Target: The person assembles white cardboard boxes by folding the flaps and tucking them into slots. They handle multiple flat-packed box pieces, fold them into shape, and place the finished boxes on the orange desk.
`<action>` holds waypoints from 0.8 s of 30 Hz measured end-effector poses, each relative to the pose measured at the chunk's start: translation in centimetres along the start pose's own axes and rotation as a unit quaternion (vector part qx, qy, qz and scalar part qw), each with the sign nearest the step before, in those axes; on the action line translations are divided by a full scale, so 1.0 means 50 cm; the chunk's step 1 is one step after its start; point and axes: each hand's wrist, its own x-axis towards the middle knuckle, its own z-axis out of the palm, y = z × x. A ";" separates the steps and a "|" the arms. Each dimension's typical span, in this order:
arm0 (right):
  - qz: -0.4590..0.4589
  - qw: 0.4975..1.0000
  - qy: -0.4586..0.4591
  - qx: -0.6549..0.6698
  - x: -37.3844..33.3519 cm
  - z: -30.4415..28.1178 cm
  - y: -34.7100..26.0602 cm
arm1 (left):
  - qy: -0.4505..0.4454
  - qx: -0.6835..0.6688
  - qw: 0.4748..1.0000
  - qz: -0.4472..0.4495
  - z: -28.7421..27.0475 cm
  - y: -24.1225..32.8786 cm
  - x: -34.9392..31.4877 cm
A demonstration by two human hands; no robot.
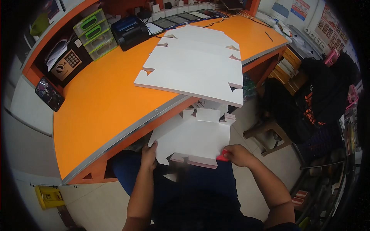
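Note:
A partly folded white cardboard box blank point(192, 138) lies over my lap, with flaps bent up at its far and near edges. My left hand point(149, 156) grips its left near corner, the thumb on top and the fingers beneath. At the near right corner my right hand point(238, 154) is closed on a small red tool point(222, 155), which sits against the end of the near flap. My fingers cover part of this tool, and I cannot make out its kind. Beyond, a stack of flat white box blanks point(196, 61) overhangs the desk edge.
An orange desk point(104, 104) curves around the left and far sides. On it stand a phone point(49, 93), a black safe point(66, 63), clear drawers point(96, 34) and a black printer point(129, 32). At right are a stool point(269, 134) and black clothing point(320, 92).

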 end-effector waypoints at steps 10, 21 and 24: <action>0.053 0.994 0.098 0.010 0.004 0.032 0.013 | 0.012 0.010 1.000 -0.002 0.005 -0.002 0.005; 0.198 0.973 0.068 0.103 -0.008 0.034 -0.009 | 0.017 0.012 1.000 0.002 0.003 -0.012 0.012; 0.175 0.981 0.081 -0.011 0.008 0.049 0.005 | 0.025 0.010 1.000 -0.001 0.005 -0.012 0.007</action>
